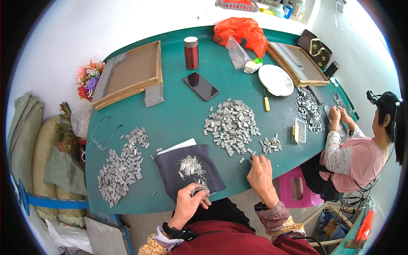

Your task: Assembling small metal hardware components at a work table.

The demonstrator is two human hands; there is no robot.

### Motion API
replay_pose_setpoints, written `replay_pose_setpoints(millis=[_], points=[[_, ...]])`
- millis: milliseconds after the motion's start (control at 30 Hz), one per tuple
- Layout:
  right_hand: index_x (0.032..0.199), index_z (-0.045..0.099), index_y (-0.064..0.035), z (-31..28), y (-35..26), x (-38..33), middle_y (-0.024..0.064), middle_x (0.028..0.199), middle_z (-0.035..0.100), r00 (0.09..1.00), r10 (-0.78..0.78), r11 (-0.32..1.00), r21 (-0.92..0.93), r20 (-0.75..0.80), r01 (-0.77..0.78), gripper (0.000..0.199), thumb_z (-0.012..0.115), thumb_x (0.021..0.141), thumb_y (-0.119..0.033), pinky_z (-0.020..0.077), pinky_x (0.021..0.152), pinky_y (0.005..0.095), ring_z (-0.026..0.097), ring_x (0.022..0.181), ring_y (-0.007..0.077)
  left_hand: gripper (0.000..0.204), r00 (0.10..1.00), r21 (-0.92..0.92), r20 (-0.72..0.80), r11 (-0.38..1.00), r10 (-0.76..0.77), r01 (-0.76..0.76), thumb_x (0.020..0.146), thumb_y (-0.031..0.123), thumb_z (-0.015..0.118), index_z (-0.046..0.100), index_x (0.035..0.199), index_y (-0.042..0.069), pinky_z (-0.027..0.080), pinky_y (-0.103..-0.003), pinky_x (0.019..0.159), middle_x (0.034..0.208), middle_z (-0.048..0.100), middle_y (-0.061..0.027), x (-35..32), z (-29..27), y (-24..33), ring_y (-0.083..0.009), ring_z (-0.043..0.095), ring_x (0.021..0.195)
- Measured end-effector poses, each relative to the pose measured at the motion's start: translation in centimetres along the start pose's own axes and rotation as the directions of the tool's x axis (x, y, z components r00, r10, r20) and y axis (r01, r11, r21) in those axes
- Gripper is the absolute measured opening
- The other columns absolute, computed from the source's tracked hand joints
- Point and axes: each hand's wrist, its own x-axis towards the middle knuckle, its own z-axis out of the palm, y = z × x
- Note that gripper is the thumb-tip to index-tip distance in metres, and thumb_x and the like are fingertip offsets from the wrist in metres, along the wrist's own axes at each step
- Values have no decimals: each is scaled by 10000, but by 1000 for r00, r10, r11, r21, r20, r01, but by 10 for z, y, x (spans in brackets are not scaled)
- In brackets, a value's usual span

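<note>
Left hand (190, 199) curled shut around a small metal piece (199, 191), at the near edge of a dark cloth (170, 170) strewn with thin pins (191, 165). Right hand (260, 172) palm down, fingers loosely bent, fingertips touching loose clips (250, 158) beside the big grey pile (231, 123). Farther off: orange bag (240, 32), brown canister (191, 53), black phone (200, 86), white plate (275, 80).

Green table (178, 114); metal pieces (231, 125); phone (200, 86)
</note>
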Motion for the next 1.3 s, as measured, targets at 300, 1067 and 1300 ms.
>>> replay_pose_setpoints(millis=[300,1067,1300], points=[[944,576,21,-1,-2,-2,172,850,517,1000,8,1000,7,12,-8,175,611,773,42,417,757,425,539,836,350,120,1000,-19,-4,1000,2,-2,940,29,643,642,983,-83,575,-276,513,800,685,-141,-1,-1,1,-198,696,629],[927,622,-2,-2,-106,-28,121,838,636,983,-137,638,770,119,-4,155,686,806,71,509,660,358,637,752,285,105,996,-68,-17,993,91,-92,944,10,644,639,1014,-67,595,-287,542,840,698,-140,-11,-8,14,-202,705,667],[928,596,-9,7,-112,-31,124,839,622,979,-174,632,774,104,30,192,674,784,90,498,650,397,614,733,315,98,995,-81,-27,992,98,-100,947,8,638,637,1018,-61,598,-286,553,851,697,-140,-14,-15,12,-196,703,677]])
